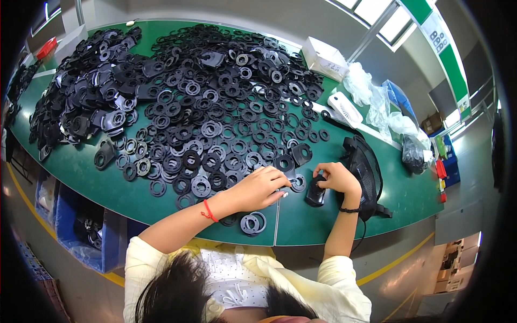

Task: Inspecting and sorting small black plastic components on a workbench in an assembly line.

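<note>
My right hand [338,180], with a dark braided band on its wrist, has its fingers closed on a small black plastic part [315,197] at the table's near side. My left hand [261,187], wearing a red string bracelet, reaches over the near edge of the ring pile. Its thumb and fingers are apart, and nothing shows between them. Just beyond its fingertips lie a grey ring [298,183] and a black piece with a tab [301,154]. Two loose rings [252,223] rest on the table below the left wrist.
A broad heap of black rings and tabbed plates [210,97] spreads over the green table [81,180]. Right of my right hand sits a black mesh bag [366,175]. Farther back are a white slotted device [344,109], a white box [325,58] and clear plastic bags [377,110]. Blue bins [75,220] stand below left.
</note>
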The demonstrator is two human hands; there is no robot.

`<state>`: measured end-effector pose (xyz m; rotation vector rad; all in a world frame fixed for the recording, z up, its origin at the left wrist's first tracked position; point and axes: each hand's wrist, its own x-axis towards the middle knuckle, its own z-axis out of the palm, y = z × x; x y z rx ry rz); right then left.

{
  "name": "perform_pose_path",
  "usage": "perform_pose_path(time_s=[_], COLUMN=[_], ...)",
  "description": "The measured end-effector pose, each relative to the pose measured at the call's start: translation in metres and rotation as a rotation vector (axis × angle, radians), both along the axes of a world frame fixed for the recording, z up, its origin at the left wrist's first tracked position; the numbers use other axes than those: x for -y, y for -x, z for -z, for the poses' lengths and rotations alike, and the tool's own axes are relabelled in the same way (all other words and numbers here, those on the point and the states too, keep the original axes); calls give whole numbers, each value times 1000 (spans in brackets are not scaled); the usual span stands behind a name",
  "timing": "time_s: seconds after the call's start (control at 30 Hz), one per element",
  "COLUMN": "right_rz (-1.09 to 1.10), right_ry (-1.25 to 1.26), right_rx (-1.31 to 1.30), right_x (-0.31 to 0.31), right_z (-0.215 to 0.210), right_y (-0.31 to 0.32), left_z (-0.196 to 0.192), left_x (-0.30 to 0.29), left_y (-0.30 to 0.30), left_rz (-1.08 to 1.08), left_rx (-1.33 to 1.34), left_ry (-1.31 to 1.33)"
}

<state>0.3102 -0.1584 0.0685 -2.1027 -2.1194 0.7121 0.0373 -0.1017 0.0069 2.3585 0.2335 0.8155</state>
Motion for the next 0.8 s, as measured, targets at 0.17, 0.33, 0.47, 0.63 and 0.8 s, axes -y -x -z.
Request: perform_pose_path(time_s=[0.17,0.33,0.47,0.63,0.8], right_rz=[21,8,-98,-280,-176], right_ry=[86,189,154,16,-109], right_rx=[-72,-351,-580,-777,-852], right_x=[-2,0,3,4,3], right_z=[-2,-20,-17,-18,-5], right_y=[-10,8,16,35,51], left_z=[0,-3,-9,4,-13], left_x=[1,3,0,-11,-13], left_y=[0,-2,-2,-3,6], left_rz=[8,-4,5,101,457], left_rx=[7,45,20,22,-142], left_ry=[1,94,500,1090,1526])
